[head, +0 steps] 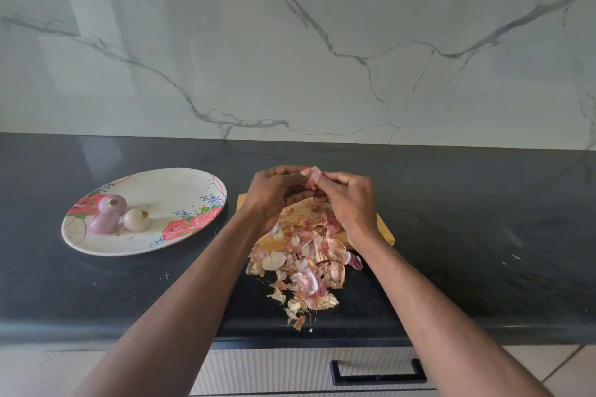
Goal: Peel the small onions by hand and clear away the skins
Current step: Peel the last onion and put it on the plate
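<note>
Above a wooden cutting board [385, 229], my left hand [274, 192] and my right hand [346, 200] meet around one small pink onion [312, 176]. Both hands have curled fingers pinching it, and a flap of skin sticks up between them. A heap of loose onion skins [306, 264] covers the board and spills toward the counter's front edge. To the left, a white oval plate [154, 184] with a rose pattern carries three peeled onions: two purple ones [111, 203] and a paler one [137, 219].
The dark stone counter [483, 235] runs the full width, with a marble backsplash [322, 42] behind. A drawer with a black handle [377, 371] sits below the front edge. Small skin scraps [515, 256] lie on the counter at right.
</note>
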Available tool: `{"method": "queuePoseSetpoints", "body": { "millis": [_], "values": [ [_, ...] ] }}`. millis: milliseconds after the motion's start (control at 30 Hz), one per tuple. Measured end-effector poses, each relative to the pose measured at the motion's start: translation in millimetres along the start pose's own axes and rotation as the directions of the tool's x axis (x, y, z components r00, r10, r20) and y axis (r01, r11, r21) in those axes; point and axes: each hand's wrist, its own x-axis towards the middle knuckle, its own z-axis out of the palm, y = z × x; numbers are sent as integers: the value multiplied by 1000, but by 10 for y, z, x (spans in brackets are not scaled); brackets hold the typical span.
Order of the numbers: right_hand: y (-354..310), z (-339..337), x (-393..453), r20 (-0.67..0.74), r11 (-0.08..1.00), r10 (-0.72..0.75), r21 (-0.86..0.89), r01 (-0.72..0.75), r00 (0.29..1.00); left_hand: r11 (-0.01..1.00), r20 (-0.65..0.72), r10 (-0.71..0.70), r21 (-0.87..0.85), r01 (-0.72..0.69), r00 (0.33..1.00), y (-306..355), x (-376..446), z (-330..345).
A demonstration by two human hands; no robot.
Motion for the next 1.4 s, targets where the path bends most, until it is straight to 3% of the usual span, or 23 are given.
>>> {"method": "queuePoseSetpoints", "body": {
  "millis": [233,400,600,733,1167,1400],
  "values": [
    [23,21,-25,-90,992,-79,-110,69,993,987,29,60,145,-64,998,-58,-27,44],
    [106,10,22,-149,962,-201,-215,167,968,984,48,98,143,-104,994,-73,-46,96],
    [48,11,43,-113,987,-62,-153,44,992,997,-34,51,52,-49,998,-50,-18,58],
    [14,10,11,-44,990,-117,-80,113,992,997,-36,58,43,-57,998,-42,2,39],
    [198,-21,54,-14,872,-399,-316,374,917,927,100,171,321,-194,980,-98,5,-16],
    [143,-43,20,-19,845,-426,-366,390,904,916,138,190,332,-226,972,-116,-7,-14]
  ]
}}
